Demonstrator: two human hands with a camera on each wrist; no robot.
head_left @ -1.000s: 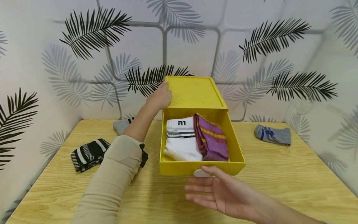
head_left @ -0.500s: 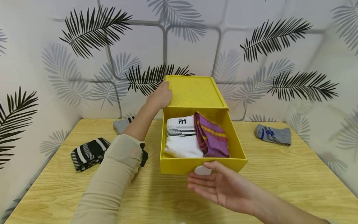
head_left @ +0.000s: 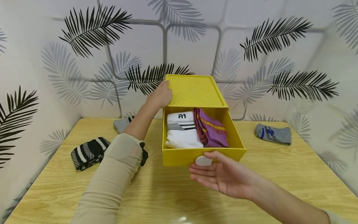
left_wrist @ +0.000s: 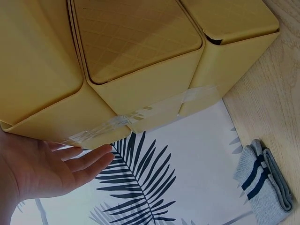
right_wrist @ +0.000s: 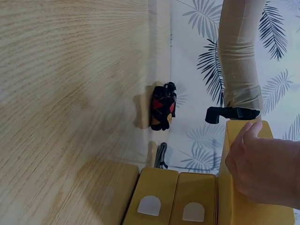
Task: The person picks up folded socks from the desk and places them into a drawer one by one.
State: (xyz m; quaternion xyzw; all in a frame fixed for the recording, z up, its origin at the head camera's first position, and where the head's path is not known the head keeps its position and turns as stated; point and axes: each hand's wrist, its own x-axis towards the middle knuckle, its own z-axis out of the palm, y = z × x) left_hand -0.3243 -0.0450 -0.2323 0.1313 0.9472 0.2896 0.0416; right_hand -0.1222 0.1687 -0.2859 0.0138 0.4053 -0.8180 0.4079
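Note:
A yellow drawer box (head_left: 193, 90) has its upper drawer (head_left: 180, 157) pulled part way out. Inside lie a folded white sock (head_left: 184, 133) with black stripes and a purple sock (head_left: 213, 132) with yellow bands. My left hand (head_left: 160, 95) rests at the box's far left corner; in the left wrist view its fingers extend loosely behind the taped wall (left_wrist: 154, 110). My right hand (head_left: 227, 174) touches the drawer front, thumb at the white tab (head_left: 203, 160), other fingers extended below it.
A black-and-white sock (head_left: 90, 154) and a grey sock (head_left: 121, 125) lie left; a grey sock with blue marks (head_left: 272, 134) lies right. A dark sock with red diamonds (right_wrist: 164, 108) shows in the right wrist view. Lower drawers (right_wrist: 152, 187) are closed. A patterned wall backs the table.
The drawer has slid inward, away from the head camera, with my right hand moving along at its front. My left hand stays at the box's far left corner.

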